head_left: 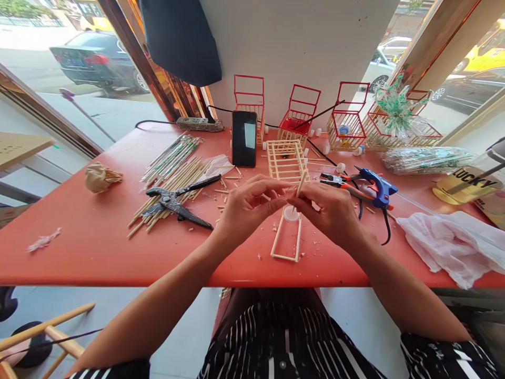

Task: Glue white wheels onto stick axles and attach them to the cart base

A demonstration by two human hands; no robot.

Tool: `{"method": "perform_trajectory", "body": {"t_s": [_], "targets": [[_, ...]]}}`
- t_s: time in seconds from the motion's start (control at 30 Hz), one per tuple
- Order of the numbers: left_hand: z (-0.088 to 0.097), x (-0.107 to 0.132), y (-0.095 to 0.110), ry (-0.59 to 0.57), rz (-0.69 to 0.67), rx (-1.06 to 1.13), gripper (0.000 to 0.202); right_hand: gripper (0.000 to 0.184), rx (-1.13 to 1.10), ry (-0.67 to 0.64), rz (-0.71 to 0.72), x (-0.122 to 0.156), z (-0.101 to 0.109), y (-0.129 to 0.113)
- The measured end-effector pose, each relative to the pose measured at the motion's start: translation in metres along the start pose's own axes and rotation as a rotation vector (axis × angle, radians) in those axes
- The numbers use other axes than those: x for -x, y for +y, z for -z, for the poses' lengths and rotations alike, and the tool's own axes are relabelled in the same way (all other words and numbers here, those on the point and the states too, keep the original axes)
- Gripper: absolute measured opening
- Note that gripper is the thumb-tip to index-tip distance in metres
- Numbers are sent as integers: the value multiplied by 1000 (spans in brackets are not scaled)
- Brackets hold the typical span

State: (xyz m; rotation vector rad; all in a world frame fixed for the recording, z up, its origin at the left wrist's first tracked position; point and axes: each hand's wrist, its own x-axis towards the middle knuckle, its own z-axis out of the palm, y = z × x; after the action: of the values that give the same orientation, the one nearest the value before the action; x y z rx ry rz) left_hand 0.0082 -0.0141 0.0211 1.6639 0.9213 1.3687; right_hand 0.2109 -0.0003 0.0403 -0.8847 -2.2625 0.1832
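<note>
Sticks (pixel 185 181): a loose bundle on the worktop (pixel 98 258), left of your left grip.
Black-handled pliers (pixel 168 200): across that bundle, handles splayed towards your left grip.
Left grip (pixel 258 200): fingertips curled beside the right thumb; you can't tell here whether they pinch anything.
Rectangular frame (pixel 299 242): below both your grips, long axis running towards you.
Slatted frame (pixel 287 159): just beyond your grips.
White disc (pixel 292 213): directly under your fingertips, at the rectangular frame's far end.
Thin stick (pixel 301 183): steep, top leaning right; your right hand is nearer.
Right grip (pixel 327 205): pinching the thin stick.
Blue glue gun (pixel 379 187): right of your right grip, outside the gap between your hands.
</note>
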Motion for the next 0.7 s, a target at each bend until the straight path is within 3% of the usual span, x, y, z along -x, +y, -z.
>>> {"method": "perform_trajectory", "body": {"t_s": [0.17, 0.5, 0.6, 0.7], "targets": [[-5, 3, -1, 2, -157, -100, 17, 33, -5, -17, 65, 1, -5, 3], [-8, 3, 4, 25, -28, -3, 11, 38, 14, -70, 116, 4, -13, 1], [-8, 4, 2, 17, -9, 15, 10, 25, -54, -166, 80, 0, 4, -3], [-7, 5, 1, 5, -4, 26, 8, 28, -36, -182, -69, -5, 42, -7]]}}
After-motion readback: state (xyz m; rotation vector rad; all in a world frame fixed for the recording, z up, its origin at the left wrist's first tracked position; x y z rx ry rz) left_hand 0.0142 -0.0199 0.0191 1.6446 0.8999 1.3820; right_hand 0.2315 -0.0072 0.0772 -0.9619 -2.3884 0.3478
